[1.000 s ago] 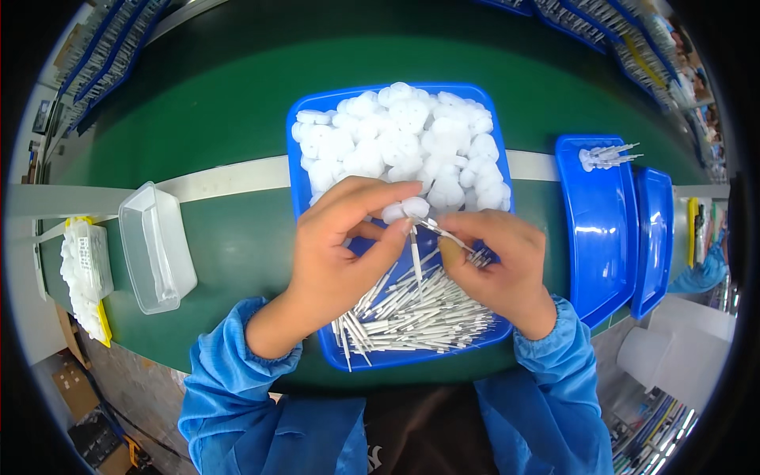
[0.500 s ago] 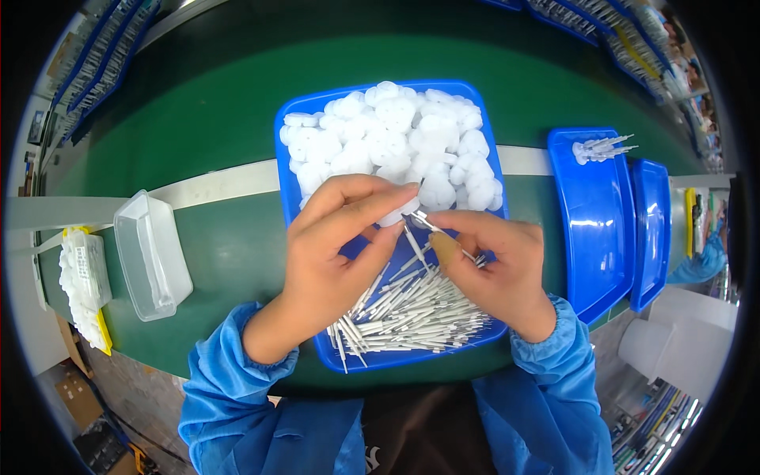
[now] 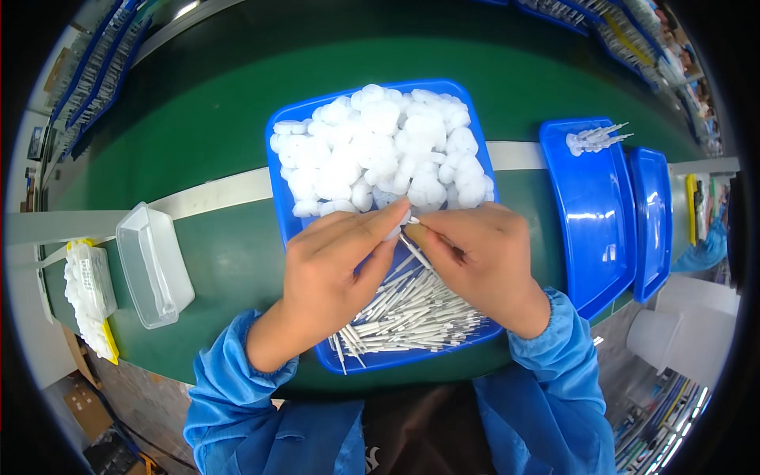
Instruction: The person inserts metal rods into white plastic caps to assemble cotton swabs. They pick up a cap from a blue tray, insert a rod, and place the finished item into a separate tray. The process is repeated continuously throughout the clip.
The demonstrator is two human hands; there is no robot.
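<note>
Two hands together over blue tray [image 3: 279,184], left hand [image 3: 336,265] pinching white cap [image 3: 396,228], right hand [image 3: 479,253] gripping thin white stick [image 3: 418,252].

Three blue trays are counted: one under the grip [image 3: 294,207], two to its right [image 3: 590,237] [image 3: 653,229]. One clear plastic tub [image 3: 154,265] is seen to the left. White caps [image 3: 380,150] beyond the grip and thin white sticks [image 3: 412,317] below it are too many to be counted. Two hands, left [image 3: 328,277] and right [image 3: 483,257], are seen.
</note>
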